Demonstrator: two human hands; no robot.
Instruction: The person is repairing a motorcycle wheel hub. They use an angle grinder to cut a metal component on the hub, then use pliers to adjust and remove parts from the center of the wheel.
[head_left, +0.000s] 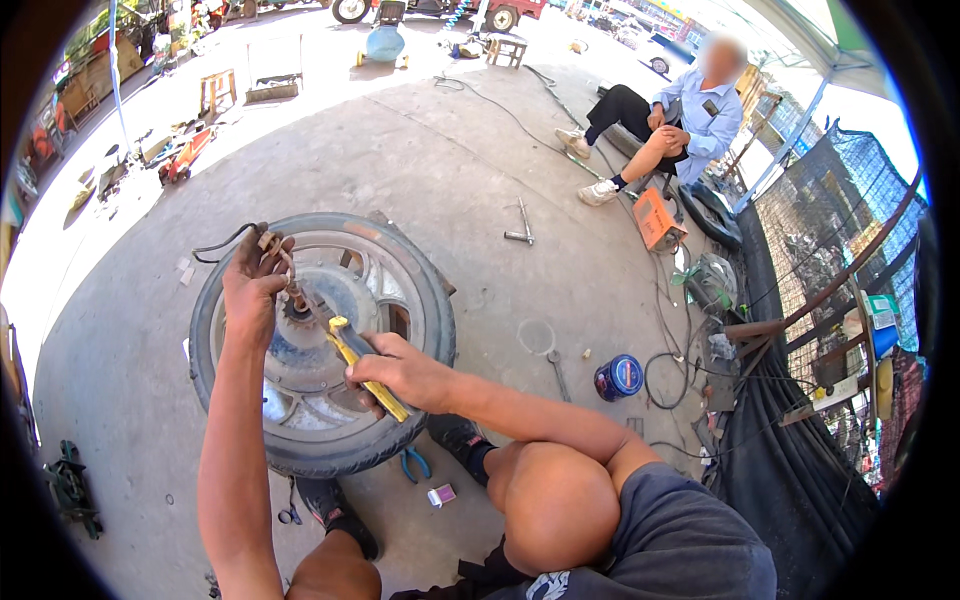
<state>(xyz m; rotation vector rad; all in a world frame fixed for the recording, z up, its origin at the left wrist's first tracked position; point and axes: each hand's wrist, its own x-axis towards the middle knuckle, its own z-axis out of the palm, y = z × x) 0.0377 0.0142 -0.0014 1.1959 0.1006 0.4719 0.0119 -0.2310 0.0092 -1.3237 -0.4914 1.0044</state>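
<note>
A wheel with a black tyre (437, 320) and a wide, dusty metal hub (300, 362) lies flat on the ground in front of me. Its axle stands up from the centre, with a cable (215, 250) running out at the upper left. My left hand (252, 292) is closed around the cable end above the axle, fingers pinched. Yellow-and-dark-handled pliers (346, 340) are gripped in my right hand (408, 375). Their jaws reach to the axle beside my left fingers; what exactly they bite on is too small to tell.
Blue-handled pliers (415, 464) and a small box (441, 495) lie by my feet. To the right are a wrench (559, 375), a blue-lidded tub (619, 378), loose cables and an orange machine (659, 220). A T-shaped tool (523, 222) lies farther off; a person (700, 120) sits beyond.
</note>
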